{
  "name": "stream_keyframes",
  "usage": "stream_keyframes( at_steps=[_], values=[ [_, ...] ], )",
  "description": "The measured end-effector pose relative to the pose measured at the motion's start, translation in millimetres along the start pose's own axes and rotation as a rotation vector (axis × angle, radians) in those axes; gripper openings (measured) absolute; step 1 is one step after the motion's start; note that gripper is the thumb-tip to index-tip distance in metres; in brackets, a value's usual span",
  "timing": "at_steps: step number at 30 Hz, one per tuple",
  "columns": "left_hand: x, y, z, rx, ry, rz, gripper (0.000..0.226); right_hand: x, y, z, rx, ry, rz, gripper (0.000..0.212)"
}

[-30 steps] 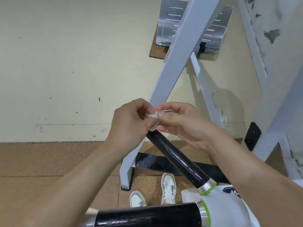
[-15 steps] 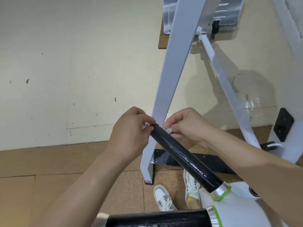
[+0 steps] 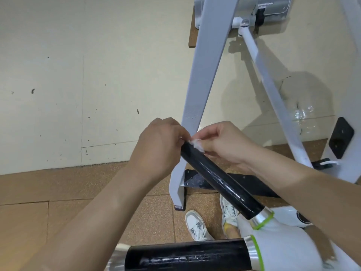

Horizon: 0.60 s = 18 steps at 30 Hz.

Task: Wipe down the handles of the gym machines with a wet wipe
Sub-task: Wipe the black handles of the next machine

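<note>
A glossy black handle slants up from a white machine arm at lower right toward the middle. At its upper tip, a small crumpled white wet wipe is pinched in my right hand. My left hand curls against the same tip from the left; whether it touches the wipe is hidden by its fingers. A second black handle lies level along the bottom edge, wet streaks on it.
A white machine frame leg stands just behind my hands, with a thinner white strut to its right. A black base plate lies on the cork floor. My two white shoes stand below. A cream wall fills the left.
The wipe was hidden between my fingers half a second ago and now shows at the handle tip. My view has tilted slightly, and both hands stay at the tip.
</note>
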State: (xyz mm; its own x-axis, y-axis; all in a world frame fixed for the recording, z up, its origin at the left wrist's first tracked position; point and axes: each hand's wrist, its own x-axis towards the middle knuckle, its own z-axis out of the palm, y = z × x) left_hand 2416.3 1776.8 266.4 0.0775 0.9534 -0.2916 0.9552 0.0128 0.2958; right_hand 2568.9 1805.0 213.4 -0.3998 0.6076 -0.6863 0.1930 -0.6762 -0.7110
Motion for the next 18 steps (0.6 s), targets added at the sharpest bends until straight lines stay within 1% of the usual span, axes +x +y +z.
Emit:
stream_keyframes(
  at_steps=[2,5,7,11,14,16,18],
  values=[
    [-4.5,-4.4,2.3,0.043,0.007,0.063,0.023,-5.8,0.8,-8.6,-0.038,-0.021,0.002,0.011],
    [-6.9,-2.3,0.7,0.065,-0.026,0.081,0.020,1.7,-1.5,-2.8,0.116,0.009,0.016,0.010],
    [-6.7,-0.6,-3.3,0.037,-0.072,0.073,0.019,8.1,-3.6,5.8,0.184,-0.020,0.034,0.010],
    [-6.4,-4.3,-9.8,-0.030,-0.120,0.066,0.018,-9.8,-2.5,-7.5,0.086,-0.087,0.045,0.011],
    [-3.0,0.1,-12.0,-0.019,-0.139,0.042,0.012,-16.6,-0.8,-19.3,0.040,-0.096,0.037,0.011],
    [-3.5,8.9,-14.2,-0.017,-0.186,0.059,0.014,-8.6,-2.6,-15.1,0.087,-0.064,0.012,0.011],
    [-6.8,18.1,-16.5,-0.052,-0.249,0.066,0.017,-0.9,-3.4,-7.8,0.132,-0.068,0.000,0.014]
  ],
)
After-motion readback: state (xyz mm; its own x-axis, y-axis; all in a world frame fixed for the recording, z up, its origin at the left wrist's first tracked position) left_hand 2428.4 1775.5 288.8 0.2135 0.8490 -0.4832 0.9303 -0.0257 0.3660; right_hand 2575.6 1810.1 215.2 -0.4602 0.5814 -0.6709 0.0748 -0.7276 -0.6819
